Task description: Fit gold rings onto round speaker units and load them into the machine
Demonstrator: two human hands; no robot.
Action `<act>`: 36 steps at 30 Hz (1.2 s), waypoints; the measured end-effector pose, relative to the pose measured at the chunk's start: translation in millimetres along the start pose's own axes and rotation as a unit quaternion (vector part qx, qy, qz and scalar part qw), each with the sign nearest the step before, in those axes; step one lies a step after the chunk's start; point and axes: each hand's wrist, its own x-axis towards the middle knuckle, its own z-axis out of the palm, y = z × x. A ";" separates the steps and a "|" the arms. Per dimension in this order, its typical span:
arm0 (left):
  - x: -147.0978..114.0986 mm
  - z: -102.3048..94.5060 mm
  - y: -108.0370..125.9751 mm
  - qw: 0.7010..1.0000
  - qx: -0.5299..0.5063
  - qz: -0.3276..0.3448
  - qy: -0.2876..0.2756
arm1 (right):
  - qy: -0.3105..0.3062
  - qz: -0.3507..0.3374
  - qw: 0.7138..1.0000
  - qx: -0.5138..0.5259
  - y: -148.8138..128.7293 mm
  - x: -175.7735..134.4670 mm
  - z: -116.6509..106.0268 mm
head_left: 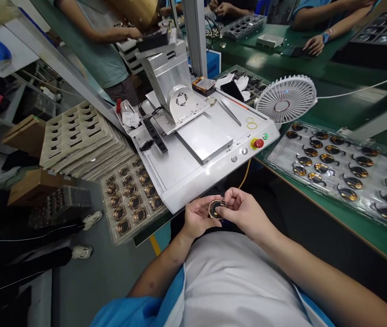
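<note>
Close to my body, in front of the white machine (193, 181), both hands meet on a small round part (216, 208) with a dark centre and a copper-coloured rim. Fingers and thumb of my left hand (196, 215) close on its left edge. From the other side my right hand (244, 211) grips it, the thumb lying across its face. Left of the machine, a clear tray (113, 227) holds similar round parts in rows. On the right, another clear tray (336, 204) carries round black-and-amber parts with curved tails.
A metal fixture (166, 77), tweezers (229, 112) and two yellow rings (251, 122) sit on the machine, which has a red stop button (258, 143). A white fan (285, 100) stands behind the right tray. Stacked trays (81, 136) rise at left. Co-workers are across the bench.
</note>
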 end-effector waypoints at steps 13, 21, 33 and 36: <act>0.8 2.0 0.3 0.999 0.011 0.024 0.022 | -0.011 -0.032 0.999 -0.031 -3.2 -2.0 10.0; -1.4 0.5 -4.7 0.999 0.024 0.014 0.047 | -0.014 -0.022 1.000 -0.015 -0.1 -1.2 9.6; -2.7 0.8 -5.3 0.997 0.029 0.056 0.032 | -0.051 0.082 0.995 -0.037 7.9 6.4 -7.9; -3.8 4.2 -3.6 0.998 0.043 0.043 0.022 | -0.056 0.071 0.996 -0.014 14.2 5.8 -13.6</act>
